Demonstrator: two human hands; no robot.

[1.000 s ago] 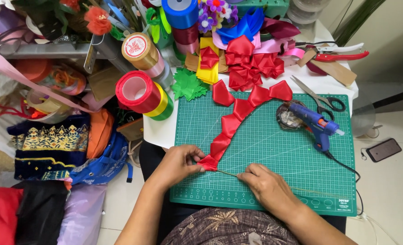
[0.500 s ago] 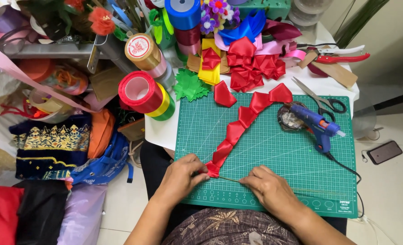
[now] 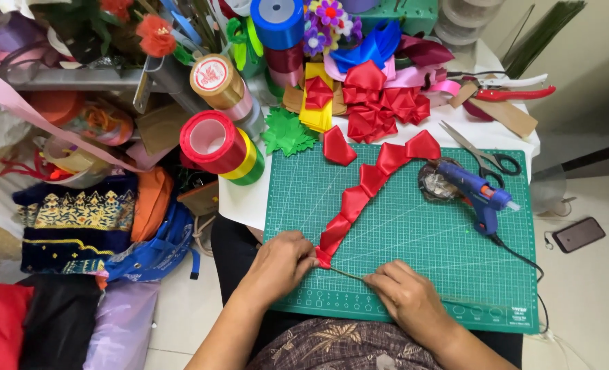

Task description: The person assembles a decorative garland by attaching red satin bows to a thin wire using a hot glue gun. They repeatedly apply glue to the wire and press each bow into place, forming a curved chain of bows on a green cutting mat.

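A chain of folded red ribbon petals [image 3: 367, 185] runs diagonally across the green cutting mat [image 3: 428, 247]. My left hand [image 3: 282, 262] pinches the chain's lower end near the mat's front left. My right hand [image 3: 402, 292] grips a thin stick or wire [image 3: 345, 273] that leads from that end toward it. One loose red petal [image 3: 336, 146] lies at the mat's top left edge.
A blue glue gun [image 3: 474, 193] and scissors [image 3: 481, 151] lie at the mat's right. Ribbon rolls [image 3: 221, 144], red bows [image 3: 376, 103] and green paper leaves [image 3: 287, 132] crowd the back. A phone [image 3: 578, 234] lies on the floor at right, fabrics at left.
The ribbon chain has slid a little down and left across the mat. Both hands stay at its lower end, drawn slightly closer to me.
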